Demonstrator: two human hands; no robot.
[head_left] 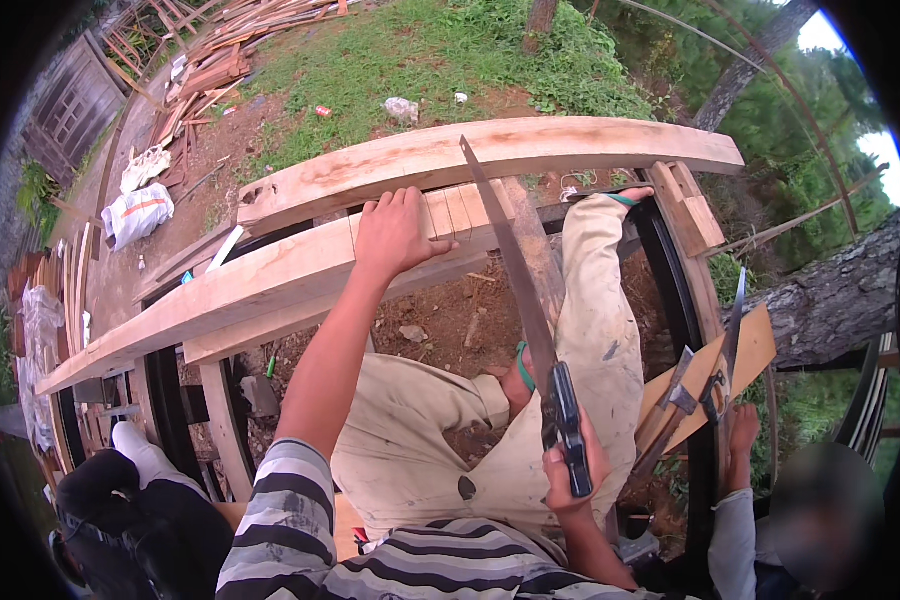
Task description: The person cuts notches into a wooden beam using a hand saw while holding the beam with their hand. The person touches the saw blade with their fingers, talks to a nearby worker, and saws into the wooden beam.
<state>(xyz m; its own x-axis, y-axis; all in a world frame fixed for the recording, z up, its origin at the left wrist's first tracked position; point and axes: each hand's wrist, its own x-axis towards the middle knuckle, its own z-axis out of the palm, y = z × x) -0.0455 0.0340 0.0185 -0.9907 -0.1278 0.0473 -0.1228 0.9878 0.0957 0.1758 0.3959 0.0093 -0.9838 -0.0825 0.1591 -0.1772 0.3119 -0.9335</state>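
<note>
My left hand [398,235] bears down on a squared wooden beam [270,272], its fingers bent over the far edge and its thumb out along the top. Several thin dark lines cross the beam just right of that hand. In my right hand [576,465] is the dark handle of a handsaw [513,250], its long blade pointing up and away. The blade passes across the beam's right end in view; whether its teeth touch the wood I cannot tell. My right foot [630,194], in a green-strapped sandal, is propped at the far frame.
A second thick beam [490,150] lies beyond. At the right, another person's hand [743,430] is beside a second saw [735,320] and a board [760,340]. Someone in dark clothes [140,520] is at lower left. A tree trunk [840,290] leans at right; lumber [215,75] is piled far left.
</note>
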